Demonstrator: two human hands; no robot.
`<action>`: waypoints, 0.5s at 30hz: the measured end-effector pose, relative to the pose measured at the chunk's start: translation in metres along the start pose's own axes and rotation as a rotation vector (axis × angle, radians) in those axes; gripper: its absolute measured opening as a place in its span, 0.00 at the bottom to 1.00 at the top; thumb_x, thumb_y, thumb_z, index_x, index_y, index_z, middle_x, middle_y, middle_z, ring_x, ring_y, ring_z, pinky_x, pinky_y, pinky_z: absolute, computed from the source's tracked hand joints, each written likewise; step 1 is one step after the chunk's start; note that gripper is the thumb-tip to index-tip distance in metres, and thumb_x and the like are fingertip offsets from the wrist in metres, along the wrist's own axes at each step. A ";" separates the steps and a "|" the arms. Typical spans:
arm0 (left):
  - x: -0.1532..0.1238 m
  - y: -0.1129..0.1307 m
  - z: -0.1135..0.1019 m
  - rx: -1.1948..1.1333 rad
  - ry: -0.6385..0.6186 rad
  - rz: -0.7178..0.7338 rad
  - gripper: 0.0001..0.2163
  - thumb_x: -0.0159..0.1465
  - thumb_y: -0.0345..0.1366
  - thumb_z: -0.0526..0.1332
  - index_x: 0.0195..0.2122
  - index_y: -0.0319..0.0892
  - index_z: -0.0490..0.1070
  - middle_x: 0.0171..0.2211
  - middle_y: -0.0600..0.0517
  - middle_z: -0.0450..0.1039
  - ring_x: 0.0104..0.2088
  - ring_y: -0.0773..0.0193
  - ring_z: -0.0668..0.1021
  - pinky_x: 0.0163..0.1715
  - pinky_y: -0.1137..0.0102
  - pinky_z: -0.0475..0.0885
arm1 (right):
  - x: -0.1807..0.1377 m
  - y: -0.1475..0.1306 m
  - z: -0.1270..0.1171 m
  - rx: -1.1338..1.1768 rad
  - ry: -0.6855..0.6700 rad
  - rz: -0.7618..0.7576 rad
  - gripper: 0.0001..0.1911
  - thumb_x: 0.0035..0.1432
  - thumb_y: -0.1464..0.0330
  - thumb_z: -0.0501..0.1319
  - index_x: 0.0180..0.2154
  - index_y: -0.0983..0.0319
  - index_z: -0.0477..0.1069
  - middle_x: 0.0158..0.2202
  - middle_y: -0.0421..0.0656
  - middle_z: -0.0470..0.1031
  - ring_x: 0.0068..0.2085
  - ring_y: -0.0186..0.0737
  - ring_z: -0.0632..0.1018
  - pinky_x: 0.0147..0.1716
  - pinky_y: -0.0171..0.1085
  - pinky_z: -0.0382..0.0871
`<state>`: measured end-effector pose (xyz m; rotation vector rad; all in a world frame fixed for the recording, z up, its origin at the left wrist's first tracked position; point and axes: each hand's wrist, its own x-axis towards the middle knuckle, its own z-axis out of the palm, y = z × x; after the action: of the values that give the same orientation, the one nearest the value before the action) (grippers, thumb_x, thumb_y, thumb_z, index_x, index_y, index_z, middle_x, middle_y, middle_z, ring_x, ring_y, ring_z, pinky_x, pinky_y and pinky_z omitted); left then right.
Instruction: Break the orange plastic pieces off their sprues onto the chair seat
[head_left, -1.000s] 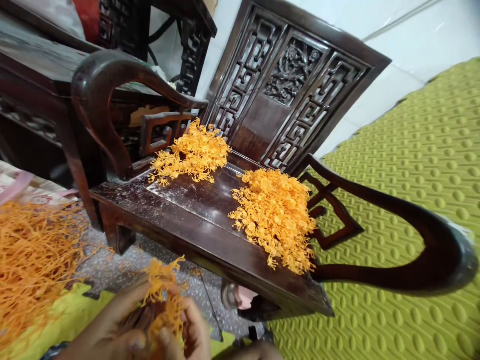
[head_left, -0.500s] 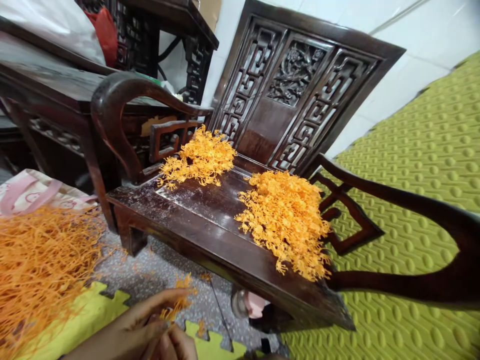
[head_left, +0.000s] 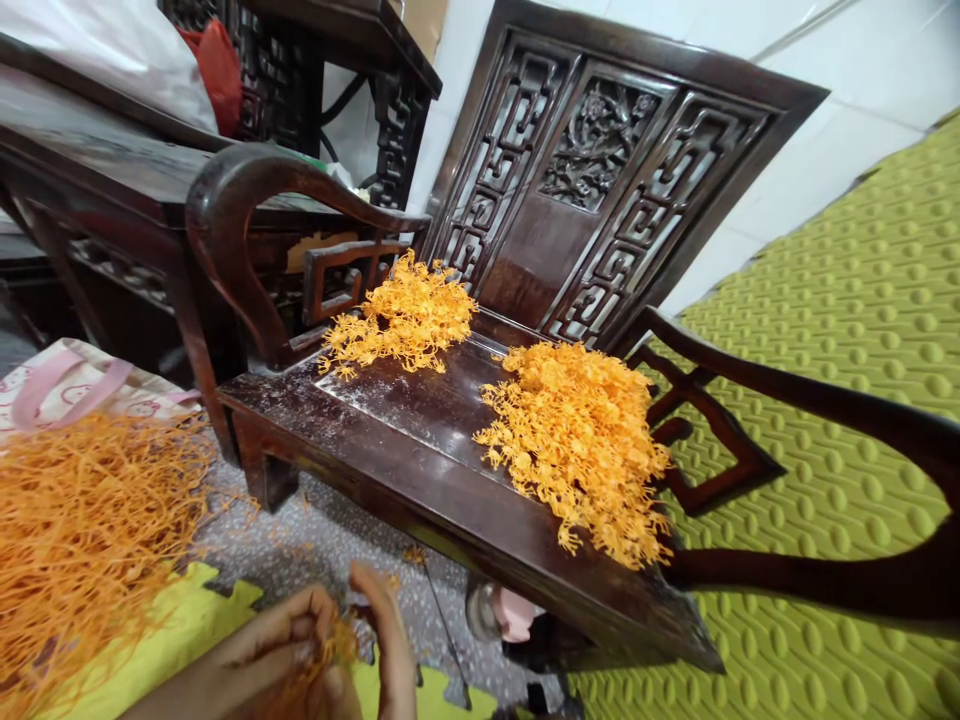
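My left hand (head_left: 281, 650) is low in the head view, its fingers bent around a small clump of orange stringy pieces (head_left: 341, 638). Close against it, my right hand (head_left: 386, 650) has one finger stretched upward, while its lower fingers press at the same clump. Part of the grip is hidden behind the fingers. To the left lies a big heap of long orange strands (head_left: 90, 540). On the dark wooden chair (head_left: 420, 475) rest two piles of small spider-shaped orange pieces: a smaller pile (head_left: 412, 315) at the back left and a larger pile (head_left: 581, 445) at the right.
A white and pink patterned bag (head_left: 97, 385) lies behind the strand heap. Curved armrests (head_left: 225, 215) flank the seat. Yellow-green foam mat (head_left: 847, 400) covers the right side, and loose orange bits are scattered on the speckled floor (head_left: 315, 530). A pinkish object (head_left: 514, 612) sits under the chair.
My right hand's finger has lifted and spread away from the left hand. My left fingers have curled inward, and the orange clump has come down between the hands. The view has shifted slightly.
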<state>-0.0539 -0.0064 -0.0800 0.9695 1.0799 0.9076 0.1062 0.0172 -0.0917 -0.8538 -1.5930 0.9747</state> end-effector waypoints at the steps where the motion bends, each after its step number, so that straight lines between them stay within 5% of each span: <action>1: 0.000 0.000 0.000 0.005 -0.027 -0.017 0.21 0.54 0.59 0.59 0.39 0.49 0.73 0.37 0.51 0.74 0.46 0.55 0.73 0.49 0.63 0.69 | 0.002 0.001 0.002 0.001 -0.031 -0.003 0.22 0.58 0.53 0.55 0.51 0.54 0.71 0.48 0.49 0.73 0.49 0.53 0.75 0.45 0.47 0.72; 5: 0.002 -0.003 0.000 0.030 -0.061 -0.031 0.22 0.55 0.59 0.59 0.40 0.48 0.71 0.34 0.51 0.74 0.44 0.56 0.74 0.47 0.64 0.70 | 0.008 0.002 0.005 -0.064 -0.064 0.049 0.12 0.58 0.57 0.56 0.33 0.55 0.75 0.33 0.44 0.73 0.33 0.43 0.76 0.30 0.39 0.72; 15: -0.001 -0.010 -0.006 0.212 0.047 0.050 0.15 0.61 0.52 0.57 0.38 0.45 0.66 0.34 0.51 0.72 0.41 0.60 0.74 0.43 0.70 0.70 | -0.010 0.020 0.021 -0.251 -0.088 0.087 0.22 0.62 0.52 0.48 0.35 0.57 0.74 0.27 0.43 0.73 0.27 0.40 0.75 0.26 0.35 0.68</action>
<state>-0.0591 -0.0089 -0.0905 1.1587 1.2141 0.8720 0.0894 0.0127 -0.1166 -1.0716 -1.7926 0.8945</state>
